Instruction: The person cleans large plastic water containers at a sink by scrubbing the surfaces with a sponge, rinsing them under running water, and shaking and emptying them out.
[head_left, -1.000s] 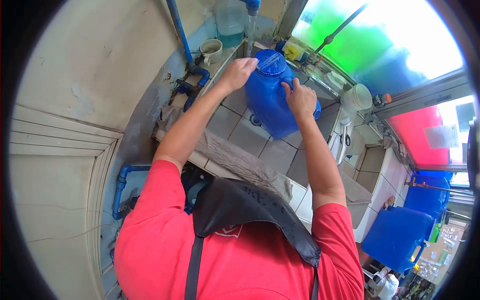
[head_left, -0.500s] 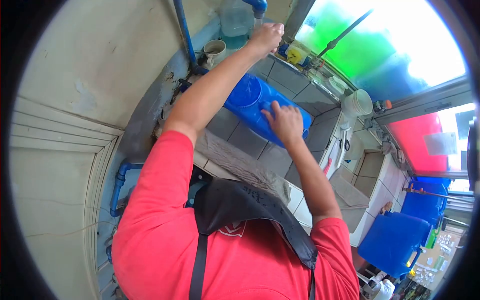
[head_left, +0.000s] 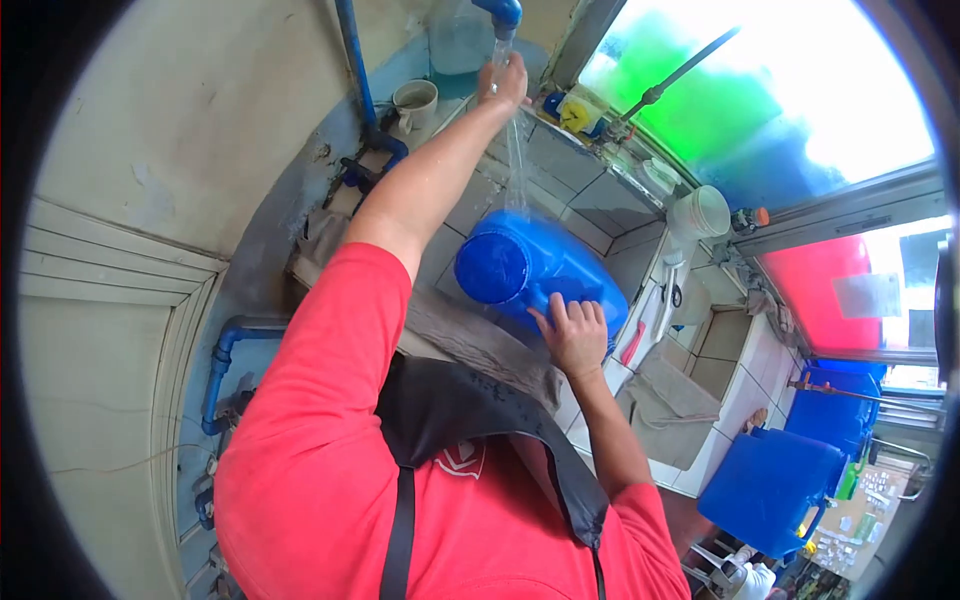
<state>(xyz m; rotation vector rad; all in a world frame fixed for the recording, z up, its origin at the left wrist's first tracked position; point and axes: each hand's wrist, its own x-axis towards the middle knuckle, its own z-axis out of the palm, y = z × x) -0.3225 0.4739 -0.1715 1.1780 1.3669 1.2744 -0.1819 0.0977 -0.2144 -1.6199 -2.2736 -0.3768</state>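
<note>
A large blue plastic jug [head_left: 580, 265] lies tilted in the tiled sink, its round blue cap [head_left: 492, 268] facing left. My right hand [head_left: 577, 335] is wrapped over the jug's handle side, fingers curled. Up at the blue pipe spout [head_left: 504, 14], my left hand [head_left: 503, 85] is in the running water [head_left: 515, 165], its fingers apart and holding nothing I can see. Below that hand the stream falls onto the jug's upper side.
A pale mug [head_left: 414, 100] and a clear jug [head_left: 458, 40] stand in the back corner. A grey cloth [head_left: 470, 335] lies along the sink's front edge. White tub [head_left: 702, 212], scissors [head_left: 677, 296] and brush [head_left: 672, 268] are on the right; blue containers [head_left: 770, 485] stand beyond.
My right hand has turned and shifted the jug, so its cap faces me more. My left hand has moved left into the stream and its fingers have loosened from a closed shape.
</note>
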